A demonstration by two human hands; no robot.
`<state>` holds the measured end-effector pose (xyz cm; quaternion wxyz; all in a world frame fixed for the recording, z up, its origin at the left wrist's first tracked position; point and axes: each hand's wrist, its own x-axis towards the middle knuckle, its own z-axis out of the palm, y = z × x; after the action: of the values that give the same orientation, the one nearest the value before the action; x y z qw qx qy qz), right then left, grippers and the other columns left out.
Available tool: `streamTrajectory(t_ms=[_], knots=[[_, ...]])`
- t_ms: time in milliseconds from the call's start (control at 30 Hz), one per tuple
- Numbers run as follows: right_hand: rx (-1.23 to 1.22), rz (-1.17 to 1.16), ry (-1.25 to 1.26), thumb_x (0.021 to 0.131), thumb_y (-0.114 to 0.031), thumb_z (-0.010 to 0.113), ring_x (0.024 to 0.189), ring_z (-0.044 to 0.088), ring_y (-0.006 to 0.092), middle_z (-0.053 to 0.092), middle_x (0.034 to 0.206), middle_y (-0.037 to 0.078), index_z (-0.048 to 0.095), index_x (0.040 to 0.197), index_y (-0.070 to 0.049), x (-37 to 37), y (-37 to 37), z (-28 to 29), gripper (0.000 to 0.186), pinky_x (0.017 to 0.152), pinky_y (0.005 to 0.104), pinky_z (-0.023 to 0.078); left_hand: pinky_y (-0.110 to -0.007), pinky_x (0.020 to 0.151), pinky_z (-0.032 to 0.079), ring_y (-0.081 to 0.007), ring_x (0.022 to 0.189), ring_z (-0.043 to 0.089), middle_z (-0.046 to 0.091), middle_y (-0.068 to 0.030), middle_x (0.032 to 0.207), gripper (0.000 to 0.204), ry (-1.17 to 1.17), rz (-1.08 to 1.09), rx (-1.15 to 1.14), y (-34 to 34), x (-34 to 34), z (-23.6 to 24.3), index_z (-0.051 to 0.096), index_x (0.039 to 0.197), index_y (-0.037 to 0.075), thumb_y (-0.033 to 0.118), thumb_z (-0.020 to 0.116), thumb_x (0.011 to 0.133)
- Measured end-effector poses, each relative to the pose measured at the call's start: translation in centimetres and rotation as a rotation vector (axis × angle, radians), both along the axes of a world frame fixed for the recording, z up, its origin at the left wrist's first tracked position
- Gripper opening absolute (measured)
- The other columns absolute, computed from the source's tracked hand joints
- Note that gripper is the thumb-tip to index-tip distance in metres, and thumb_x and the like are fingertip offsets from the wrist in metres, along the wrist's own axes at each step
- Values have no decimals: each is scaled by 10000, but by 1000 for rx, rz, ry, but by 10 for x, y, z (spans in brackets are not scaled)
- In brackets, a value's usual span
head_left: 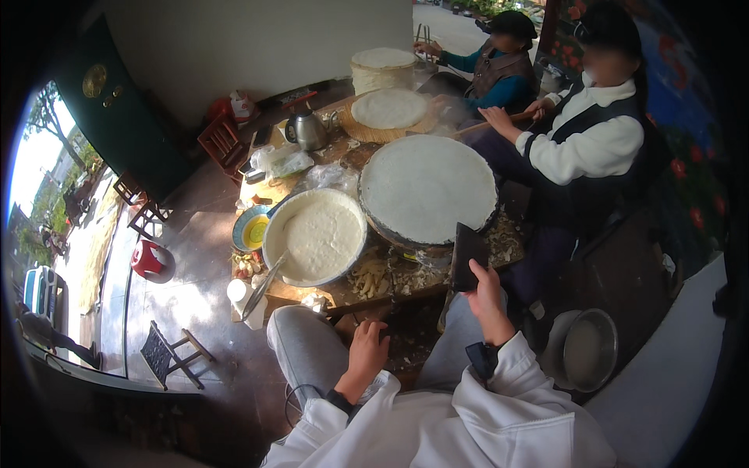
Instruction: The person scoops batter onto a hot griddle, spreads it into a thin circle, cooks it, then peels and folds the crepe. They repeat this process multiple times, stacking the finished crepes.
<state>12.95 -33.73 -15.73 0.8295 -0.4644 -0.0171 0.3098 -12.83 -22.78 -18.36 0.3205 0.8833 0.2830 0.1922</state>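
My right hand (485, 300) holds a dark flat rectangular tool (470, 248) upright near the table's front edge. My left hand (365, 351) is over my left thigh, fingers loosely curled and apart, with nothing visible in it. Just beyond the tool is a large round griddle (427, 187) covered with a thin pale sheet. To its left a pot of pale batter (312, 232) has a long-handled ladle (263, 288) resting in it. A blue-rimmed bowl with yellow liquid (251, 229) sits beside the pot.
Two co-workers (589, 144) (503, 74) sit along the table's right side. A kettle (310, 132), a sheet on a woven mat (390, 108) and a stack of sheets (382, 70) are farther back. A metal basin (591, 347) is at lower right, a folding stool (175, 351) at lower left.
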Motion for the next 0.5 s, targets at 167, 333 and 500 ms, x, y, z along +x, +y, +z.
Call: streamTrajectory(t_ms=[167, 333, 500], knots=[[-67, 23, 23, 856, -207, 668, 645, 658, 162, 665, 882, 25, 570, 1059, -95, 3, 2, 5, 252, 377, 290, 470, -418, 876, 453, -356, 1025, 533, 551, -147, 1076, 318, 4, 14, 17, -2, 0, -1, 557, 1049, 68, 67, 678, 755], [-45, -15, 34, 857, -190, 668, 635, 659, 175, 668, 874, 33, 573, 1046, -91, 4, 8, 3, 233, 385, 302, 474, -418, 890, 447, -347, 1059, 516, 547, -139, 1093, 302, 37, 29, 7, 0, -2, 1, 558, 1055, 74, 88, 670, 774], [37, 59, -33, 866, -170, 655, 680, 673, 188, 666, 891, 54, 576, 1039, -74, 1, 8, 3, 214, 412, 321, 495, -410, 896, 447, -339, 1055, 517, 543, -128, 1087, 294, 66, 43, 11, -1, -2, 4, 560, 1065, 79, 104, 660, 789]])
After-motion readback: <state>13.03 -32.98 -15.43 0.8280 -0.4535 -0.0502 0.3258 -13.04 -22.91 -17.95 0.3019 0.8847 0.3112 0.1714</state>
